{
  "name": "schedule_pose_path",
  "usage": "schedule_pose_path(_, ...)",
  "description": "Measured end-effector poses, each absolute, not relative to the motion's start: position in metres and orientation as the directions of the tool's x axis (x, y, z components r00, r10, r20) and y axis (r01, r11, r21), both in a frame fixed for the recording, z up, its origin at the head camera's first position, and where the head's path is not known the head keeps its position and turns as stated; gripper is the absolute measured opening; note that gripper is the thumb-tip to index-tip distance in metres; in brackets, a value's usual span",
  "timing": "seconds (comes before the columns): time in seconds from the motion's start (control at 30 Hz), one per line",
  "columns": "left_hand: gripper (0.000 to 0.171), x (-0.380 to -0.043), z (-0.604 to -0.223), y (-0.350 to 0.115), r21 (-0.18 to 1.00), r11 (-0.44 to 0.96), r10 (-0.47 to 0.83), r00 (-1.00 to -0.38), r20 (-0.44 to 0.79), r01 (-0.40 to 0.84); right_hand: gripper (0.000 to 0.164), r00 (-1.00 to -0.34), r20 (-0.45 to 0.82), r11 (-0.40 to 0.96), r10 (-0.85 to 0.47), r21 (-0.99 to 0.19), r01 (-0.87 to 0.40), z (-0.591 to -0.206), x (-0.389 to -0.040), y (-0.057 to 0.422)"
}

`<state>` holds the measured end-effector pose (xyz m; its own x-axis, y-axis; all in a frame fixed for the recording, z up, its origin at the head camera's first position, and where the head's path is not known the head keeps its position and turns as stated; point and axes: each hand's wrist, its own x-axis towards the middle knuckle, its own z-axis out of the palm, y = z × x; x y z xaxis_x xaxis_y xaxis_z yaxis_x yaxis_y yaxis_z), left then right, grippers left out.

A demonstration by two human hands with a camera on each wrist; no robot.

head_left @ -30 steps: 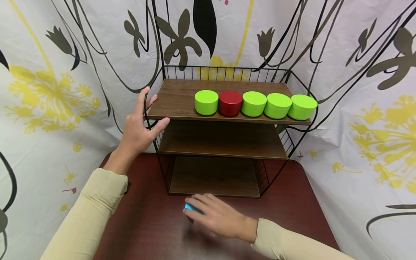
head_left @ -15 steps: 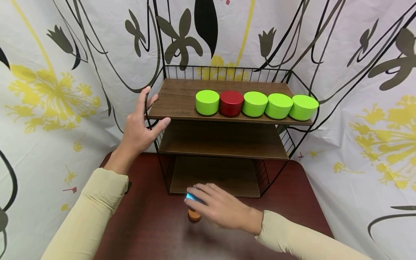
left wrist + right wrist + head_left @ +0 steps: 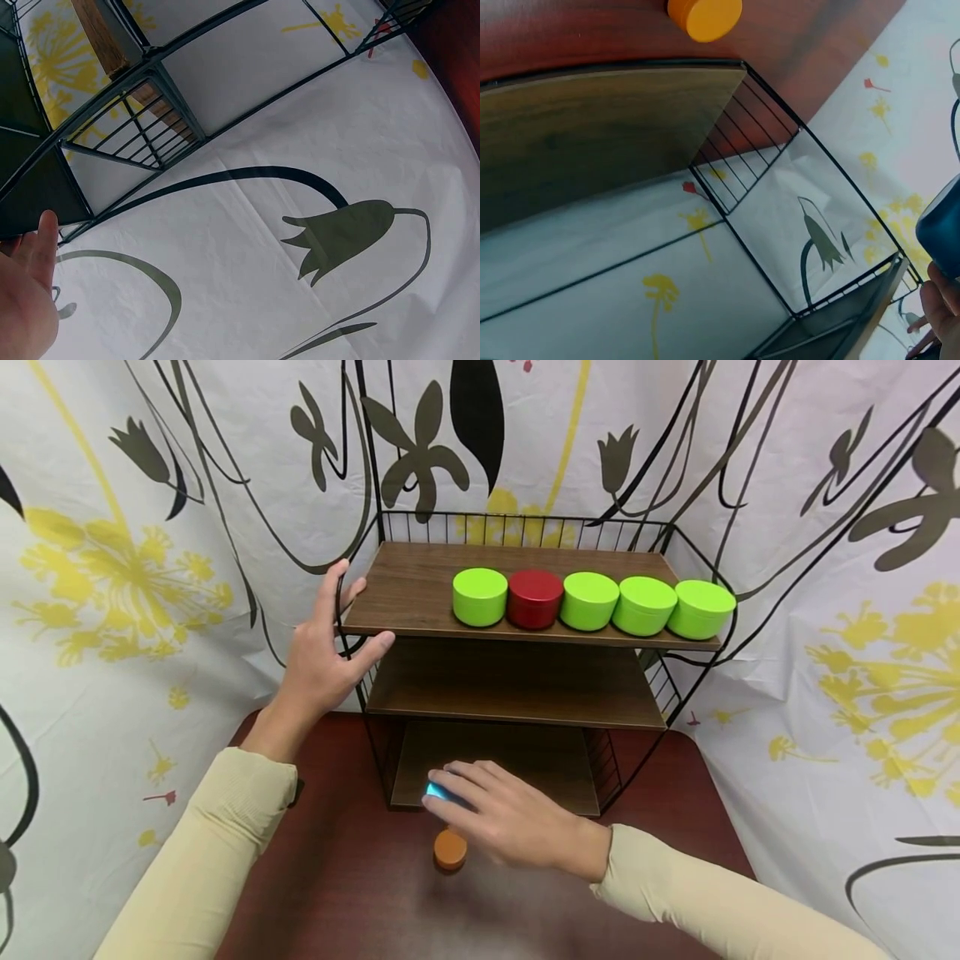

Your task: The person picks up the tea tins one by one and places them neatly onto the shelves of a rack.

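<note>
In the head view my left hand (image 3: 318,652) grips the left front corner of a three-tier wire rack (image 3: 525,637), thumb at the top shelf's front edge, fingers by the black frame. My right hand (image 3: 498,814), palm down before the bottom shelf, holds a blue rounded object (image 3: 435,791); fingers cover most of it. More of this blue object (image 3: 941,229) shows at the right wrist view's right edge. Just below that hand, an orange round container (image 3: 450,849) stands on the table. On the top shelf, a red round tin (image 3: 535,600) sits among several lime-green tins (image 3: 480,597).
The dark red table (image 3: 337,877) lies under the rack. Patterned white cloth (image 3: 187,610) hangs behind and on both sides. Black wire side panels (image 3: 742,157) close off the rack's ends. The row of tins takes up the top shelf's middle and right.
My right hand has risen toward the rack with the blue object, uncovering the orange container, which stays on the table. My left hand has kept its place on the rack.
</note>
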<state>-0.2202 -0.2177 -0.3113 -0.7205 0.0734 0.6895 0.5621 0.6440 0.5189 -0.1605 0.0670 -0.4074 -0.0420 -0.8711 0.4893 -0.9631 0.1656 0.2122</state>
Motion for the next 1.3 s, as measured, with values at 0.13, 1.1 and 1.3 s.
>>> schedule_pose_path(0.13, 0.086, -0.220, -0.312, -0.218, 0.520, 0.645, 0.070, -0.721, 0.689, 0.560, 0.032, -0.040, 0.484, 0.170, -0.874, 0.228, -0.959, -0.396, -0.164, 0.065)
schedule_pose_path(1.1, 0.084, -0.222, -0.313, -0.219, 0.504, 0.655, 0.072, -0.711, 0.700, 0.563, 0.035, -0.026, 0.492, 0.188, -0.870, 0.282, -0.941, -0.336, -0.176, 0.056)
schedule_pose_path(1.3, 0.084, -0.223, -0.313, -0.219, 0.506, 0.654, 0.071, -0.711, 0.700, 0.563, 0.040, -0.010, 0.496, 0.179, -0.868, 0.294, -0.939, -0.324, -0.179, 0.055)
